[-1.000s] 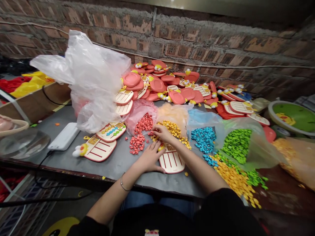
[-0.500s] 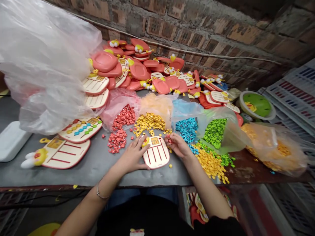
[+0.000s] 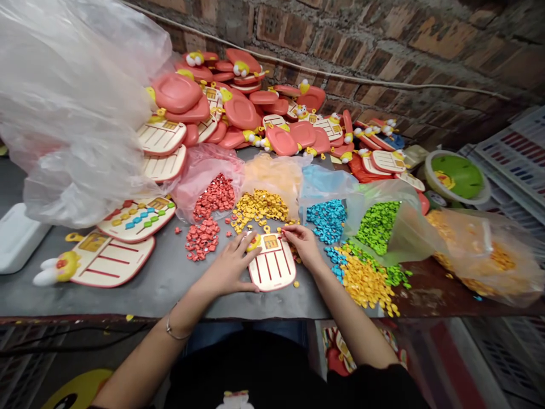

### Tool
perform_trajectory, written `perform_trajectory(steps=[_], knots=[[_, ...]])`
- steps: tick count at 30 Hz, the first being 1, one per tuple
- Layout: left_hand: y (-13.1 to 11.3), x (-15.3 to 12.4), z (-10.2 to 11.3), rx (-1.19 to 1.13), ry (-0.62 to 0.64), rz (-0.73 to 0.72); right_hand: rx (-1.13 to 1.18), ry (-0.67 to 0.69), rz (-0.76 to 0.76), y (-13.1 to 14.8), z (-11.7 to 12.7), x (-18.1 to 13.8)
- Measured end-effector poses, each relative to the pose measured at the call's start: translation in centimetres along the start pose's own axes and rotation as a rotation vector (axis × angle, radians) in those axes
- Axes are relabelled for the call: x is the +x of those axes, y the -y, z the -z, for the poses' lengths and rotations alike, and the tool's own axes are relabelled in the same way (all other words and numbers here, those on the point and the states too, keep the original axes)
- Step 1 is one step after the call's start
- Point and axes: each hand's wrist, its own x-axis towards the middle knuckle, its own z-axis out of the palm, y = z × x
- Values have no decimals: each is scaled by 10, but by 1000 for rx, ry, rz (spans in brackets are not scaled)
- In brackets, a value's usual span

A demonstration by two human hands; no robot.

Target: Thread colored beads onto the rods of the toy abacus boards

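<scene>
A cream toy board [image 3: 272, 270] with red slots and a red rim lies flat on the grey table top in front of me. My left hand [image 3: 232, 264] grips its left side, thumb at the lower edge and fingers over the yellow animal head [image 3: 254, 242]. At the board's upper right corner, my right hand [image 3: 301, 244] is closed in a pinch on a small red bead [image 3: 284, 232], mostly hidden by the fingertips. Behind the board are loose yellow beads [image 3: 260, 205], and red beads [image 3: 202, 240] lie to its left.
Blue beads [image 3: 327, 218], green beads [image 3: 378, 227] and a yellow bead heap [image 3: 366, 281] spread to the right. Two boards lie at left, one with coloured beads [image 3: 140, 218]. Red-backed boards [image 3: 242, 111] pile against the brick wall. A large plastic bag [image 3: 76, 113] bulges at far left.
My right hand has moved slightly left and inward, bringing the red bead to the board's upper right corner. My left hand stays on the board. The camera view has shifted slightly.
</scene>
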Motion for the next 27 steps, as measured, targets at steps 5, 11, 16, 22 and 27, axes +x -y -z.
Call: perform_trajectory(steps=[5,11,16,22,27], knots=[[0,1,0,-11,-17,-10,-497,42,378,1,-1,-5],[1,2,-2,10,12,25,-646,161,519,6,2,-12],[0,5,0,37,35,45,-675,277,460,14,14,-23],[-2,7,5,30,71,46,-545,300,341,9,-8,-26],[-3,6,7,8,56,39,-496,391,338,4,-42,-30]])
